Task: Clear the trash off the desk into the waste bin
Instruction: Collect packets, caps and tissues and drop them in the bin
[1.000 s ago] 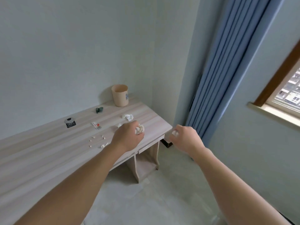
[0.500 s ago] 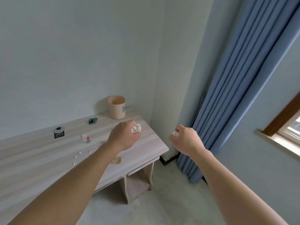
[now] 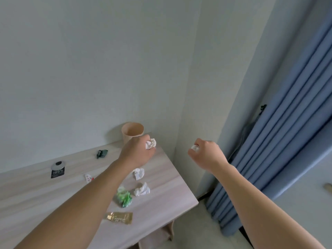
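Note:
A beige waste bin stands at the desk's far right corner against the wall. My left hand hovers just in front of it, shut on a crumpled white paper ball. My right hand hangs beyond the desk's right edge, closed on a small white paper scrap. On the light wood desk lie two more white paper balls, a green crumpled wrapper, a gold packet, a small red-and-white wrapper and a dark green wrapper.
A black-and-silver lid with a label lies at the desk's left back. Blue curtains hang to the right, reaching the floor. Grey walls meet in a corner right behind the desk's end.
The view has swung left and closer to the desk. My left hand has carried its paper ball farther back toward the bin. More trash under my left arm has come into view.

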Available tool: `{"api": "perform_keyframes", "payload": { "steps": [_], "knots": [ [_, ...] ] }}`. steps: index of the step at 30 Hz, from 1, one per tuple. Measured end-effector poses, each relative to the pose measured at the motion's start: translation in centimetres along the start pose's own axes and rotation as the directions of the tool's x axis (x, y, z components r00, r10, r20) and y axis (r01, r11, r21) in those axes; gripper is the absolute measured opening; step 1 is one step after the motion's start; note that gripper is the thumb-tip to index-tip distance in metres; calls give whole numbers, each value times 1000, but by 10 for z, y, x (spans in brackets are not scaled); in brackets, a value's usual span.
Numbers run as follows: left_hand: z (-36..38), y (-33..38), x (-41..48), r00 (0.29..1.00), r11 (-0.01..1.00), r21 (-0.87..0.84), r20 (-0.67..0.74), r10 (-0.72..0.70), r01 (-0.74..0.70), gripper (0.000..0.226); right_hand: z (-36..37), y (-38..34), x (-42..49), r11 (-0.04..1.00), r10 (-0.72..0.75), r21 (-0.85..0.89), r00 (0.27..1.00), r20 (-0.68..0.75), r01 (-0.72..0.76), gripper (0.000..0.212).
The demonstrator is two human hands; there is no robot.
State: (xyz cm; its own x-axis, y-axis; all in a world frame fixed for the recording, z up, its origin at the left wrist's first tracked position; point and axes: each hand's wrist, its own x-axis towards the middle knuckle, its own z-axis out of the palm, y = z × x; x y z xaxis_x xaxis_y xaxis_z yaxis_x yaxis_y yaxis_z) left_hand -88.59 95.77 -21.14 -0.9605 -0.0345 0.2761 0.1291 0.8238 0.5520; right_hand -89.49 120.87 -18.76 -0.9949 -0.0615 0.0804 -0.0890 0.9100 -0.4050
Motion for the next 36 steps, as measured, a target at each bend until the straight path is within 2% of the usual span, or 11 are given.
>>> {"api": "perform_keyframes", "payload": {
  "steps": [6, 9, 16, 20, 26, 36],
  "knots": [
    [11, -29, 55, 992, 990, 65, -46, -121, 124, 31, 19, -1, 97, 988, -153, -30, 988, 22, 154, 23],
    [16, -37, 85, 980, 976, 101, -61, -189, 194, 24, 31, -3, 147, 974, -224, -17, 974, 39, 224, 25],
    [22, -43, 147, 936, 931, 140, -155, -316, 338, 19, 49, -18, 260, 933, -360, 42, 925, 122, 357, 26],
    [28, -52, 172, 909, 898, 165, -159, -384, 408, 17, 58, -31, 298, 905, -420, -4, 895, 148, 425, 31],
    [31, -69, 208, 889, 891, 100, -175, -423, 444, 16, 68, -44, 340, 896, -440, 8, 884, 156, 444, 30],
    [47, -111, 275, 926, 915, 144, -85, -367, 376, 18, 89, -60, 393, 920, -390, 19, 906, 167, 393, 32]
  ]
}}
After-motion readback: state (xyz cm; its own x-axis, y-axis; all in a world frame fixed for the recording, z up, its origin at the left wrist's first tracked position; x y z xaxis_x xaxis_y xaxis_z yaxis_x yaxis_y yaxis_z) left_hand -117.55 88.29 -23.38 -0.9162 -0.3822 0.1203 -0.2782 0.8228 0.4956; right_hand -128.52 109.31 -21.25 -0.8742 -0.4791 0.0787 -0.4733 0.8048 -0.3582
